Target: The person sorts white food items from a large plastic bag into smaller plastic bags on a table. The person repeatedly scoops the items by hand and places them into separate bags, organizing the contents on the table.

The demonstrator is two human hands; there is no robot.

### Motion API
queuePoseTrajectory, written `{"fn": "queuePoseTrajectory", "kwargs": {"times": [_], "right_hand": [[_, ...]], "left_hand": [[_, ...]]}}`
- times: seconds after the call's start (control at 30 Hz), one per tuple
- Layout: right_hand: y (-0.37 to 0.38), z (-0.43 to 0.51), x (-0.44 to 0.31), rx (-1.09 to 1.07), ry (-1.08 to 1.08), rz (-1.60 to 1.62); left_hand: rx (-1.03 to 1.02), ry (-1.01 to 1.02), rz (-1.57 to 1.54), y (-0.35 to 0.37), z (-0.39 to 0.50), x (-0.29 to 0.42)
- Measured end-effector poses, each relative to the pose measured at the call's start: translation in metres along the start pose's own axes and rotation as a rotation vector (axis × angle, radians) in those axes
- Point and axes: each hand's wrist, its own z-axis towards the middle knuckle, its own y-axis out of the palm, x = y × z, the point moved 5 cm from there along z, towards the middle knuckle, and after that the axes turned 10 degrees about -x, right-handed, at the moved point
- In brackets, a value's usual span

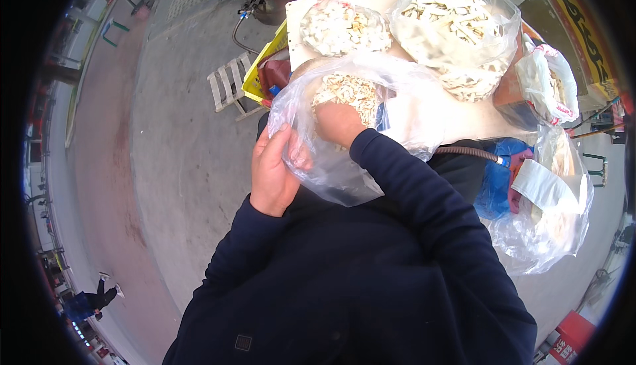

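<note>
A clear plastic bag point(343, 181) stands open before me at the near edge of a pale board tabletop point(417, 116), with small dried, chopped pieces point(350, 91) inside. My left hand point(276, 166) pinches the bag's left rim between thumb and fingers. Inside the bag my right hand point(338, 121) rests on the pieces; its fingers are hidden, so whether it grasps any does not show. Behind, a smaller clear bag of pale chunks point(343, 27) lies on the board. To its right is a large clear bag of pale dried strips point(447, 17).
A white bag point(551, 87) stands at the board's right end. Below it hang a blue bag point(497, 181) and clear bags point(541, 241), near a ribbed hose point(462, 151). Left are a yellow crate point(253, 77) and a slatted stool point(228, 84). A person point(84, 305) is far off at lower left.
</note>
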Motion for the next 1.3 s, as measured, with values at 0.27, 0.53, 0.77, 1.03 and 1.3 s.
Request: {"fn": "queuePoseTrajectory", "kwargs": {"times": [0.27, 0.53, 0.77, 1.03, 1.3], "right_hand": [[-0.030, -0.028, 0.061, 0.225, 0.054, 0.061], [-0.029, -0.016, 0.076, 0.116, -0.018, -0.207], [-0.031, -0.006, 0.053, 0.280, -0.264, -0.049], [-0.027, 0.015, 0.030, 0.158, -0.088, -0.160], [-0.039, -0.062, 0.041, 0.040, -0.355, -0.111]], "left_hand": [[0.002, -0.009, -0.030, -0.001, -0.006, -0.006], [-0.045, -0.021, -0.025, -0.001, -0.003, -0.009], [-0.002, -0.009, -0.043, -0.006, -0.001, -0.012], [-0.001, -0.033, 0.004, -0.005, 0.000, -0.011], [0.008, -0.025, -0.022, -0.006, -0.006, -0.008]]}}
